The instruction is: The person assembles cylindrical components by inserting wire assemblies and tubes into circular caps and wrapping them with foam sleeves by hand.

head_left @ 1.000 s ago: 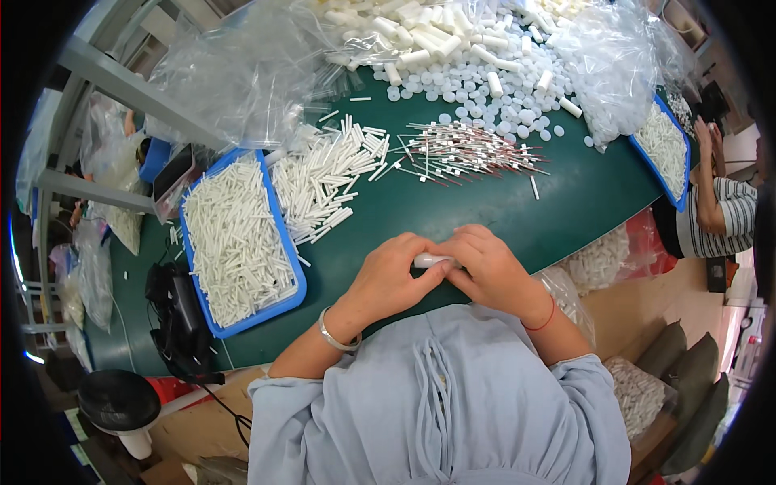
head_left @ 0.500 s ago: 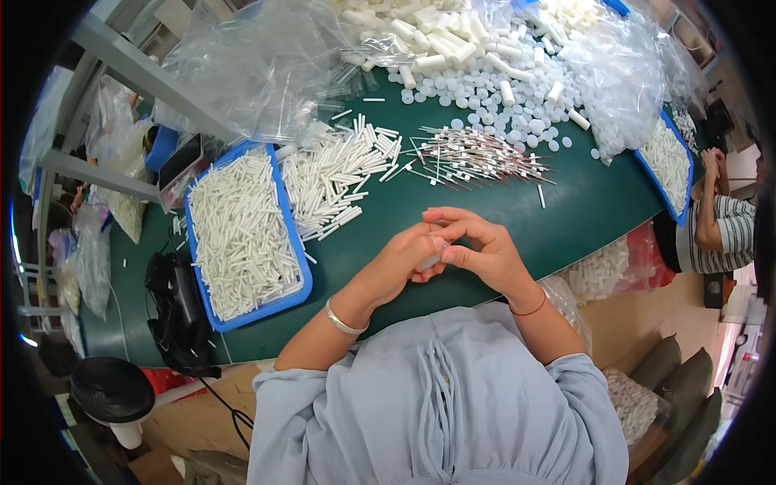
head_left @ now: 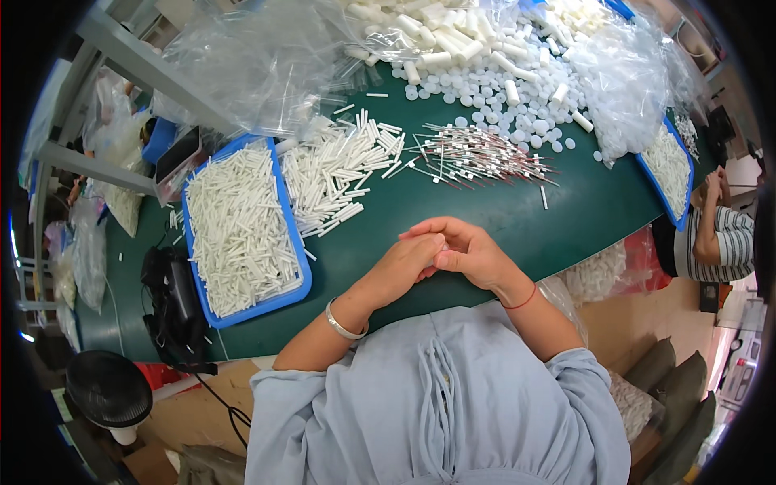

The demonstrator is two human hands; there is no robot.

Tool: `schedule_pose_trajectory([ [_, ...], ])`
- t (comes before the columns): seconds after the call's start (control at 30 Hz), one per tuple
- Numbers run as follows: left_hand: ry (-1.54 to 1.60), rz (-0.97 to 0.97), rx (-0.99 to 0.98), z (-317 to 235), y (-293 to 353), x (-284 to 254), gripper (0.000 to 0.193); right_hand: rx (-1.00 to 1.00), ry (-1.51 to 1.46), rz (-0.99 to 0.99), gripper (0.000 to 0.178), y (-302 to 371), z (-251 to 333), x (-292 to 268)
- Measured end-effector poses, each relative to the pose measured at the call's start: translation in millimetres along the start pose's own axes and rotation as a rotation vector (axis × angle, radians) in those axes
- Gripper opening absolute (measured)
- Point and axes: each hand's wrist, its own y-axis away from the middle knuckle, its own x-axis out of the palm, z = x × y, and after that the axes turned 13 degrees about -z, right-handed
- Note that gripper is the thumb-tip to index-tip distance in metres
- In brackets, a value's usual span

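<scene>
Over the green table's point(head_left: 356, 259) near edge my two hands meet. My left hand point(head_left: 406, 265) is closed, its fingers tucked under and into the other hand. Curled around it from the right, my right hand point(head_left: 470, 252) has its thumb pressed against the left fingers. Whatever lies between them is covered by the fingers, so I cannot make it out. Beyond the hands lies a pile of thin rods with small white pieces and reddish-brown ends point(head_left: 485, 158). To the left are a heap of short white tubes point(head_left: 343, 166) and a blue tray point(head_left: 305, 279) full of similar tubes.
Translucent round caps point(head_left: 517, 121) and thicker white cylinders point(head_left: 453, 40) spread at the back beside clear plastic bags point(head_left: 259, 65). A dark device with a cable point(head_left: 174, 299) stands left of the tray. Another blue tray point(head_left: 683, 212) and a person in a striped shirt point(head_left: 715, 242) are at right.
My hands have closed more tightly together, the left fingers moving slightly left. A pale piece that showed between them is now covered.
</scene>
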Motion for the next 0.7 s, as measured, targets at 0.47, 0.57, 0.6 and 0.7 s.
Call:
schedule_pose_trajectory([
  [0.47, 0.094, -0.013, -0.069, -7, -3, 7, 0.034, -0.004, 0.091, 0.001, 0.046, -1, -2, -9],
  [0.57, 0.148, 0.018, -0.108, -16, 1, 14, 0.035, 0.126, -0.240, 0.005, 0.043, 6, -5, -14],
  [0.6, 0.141, 0.035, -0.091, -17, 3, 16, 0.036, 0.121, -0.240, 0.002, 0.043, 9, -4, -13],
  [0.7, 0.157, -0.016, -0.102, -15, 8, 19, 0.037, 0.103, -0.161, -0.081, 0.039, 18, 3, -2],
])
